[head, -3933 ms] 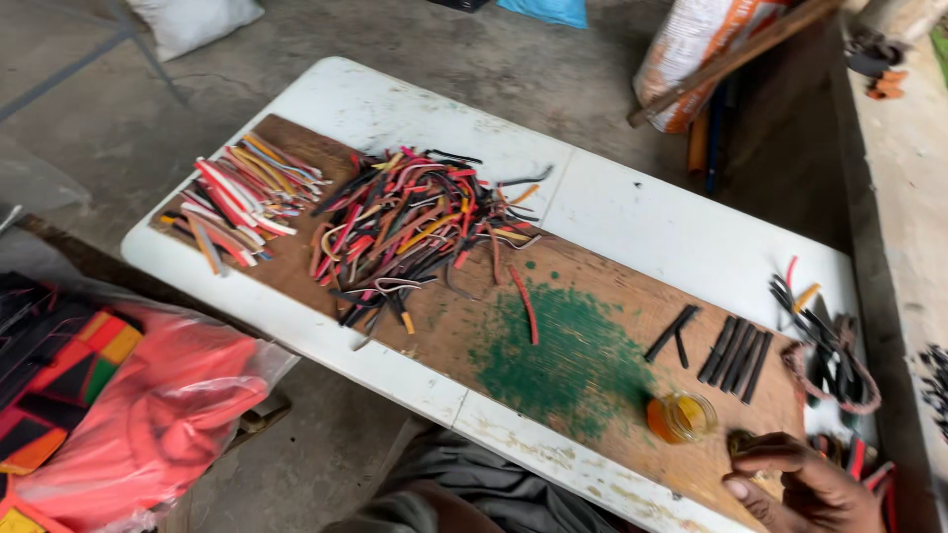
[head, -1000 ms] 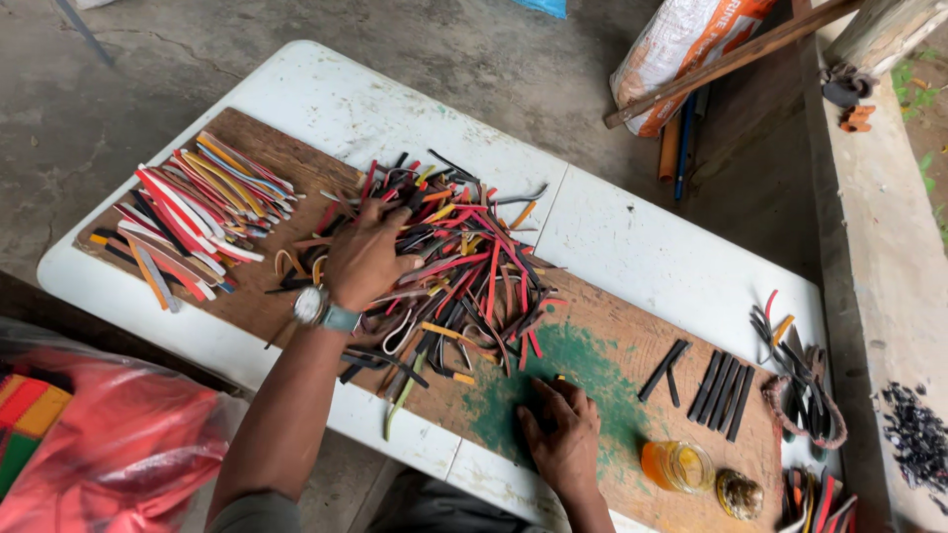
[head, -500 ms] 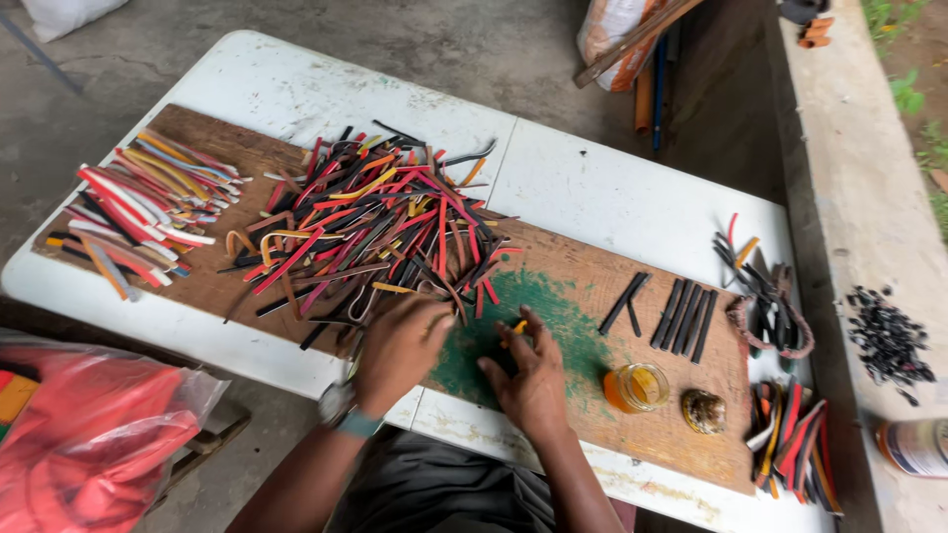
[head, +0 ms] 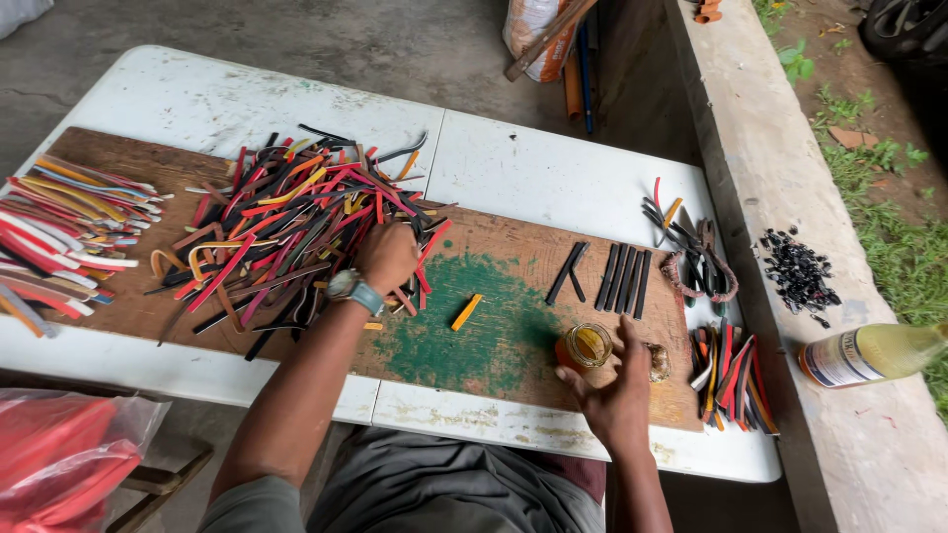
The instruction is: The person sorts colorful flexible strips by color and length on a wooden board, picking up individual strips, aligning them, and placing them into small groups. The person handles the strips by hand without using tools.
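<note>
My left hand, a watch on its wrist, is curled down into the near right edge of a big heap of red, orange, yellow and black rubber strips; its fingertips are hidden among them. My right hand rests with fingers spread on the wooden board, its fingertips beside a small glass jar of orange liquid. One short orange strip lies alone on the green-stained patch between the two hands.
The board lies on a white folding table. Black strips sit in a row behind the jar. Strip bundles lie at far left and right. A bottle and black scraps rest on the concrete ledge. A red bag is lower left.
Both hands have left the green patch, where an orange strip now lies. My left hand went back to the heap, and my right hand moved right to the jar.
</note>
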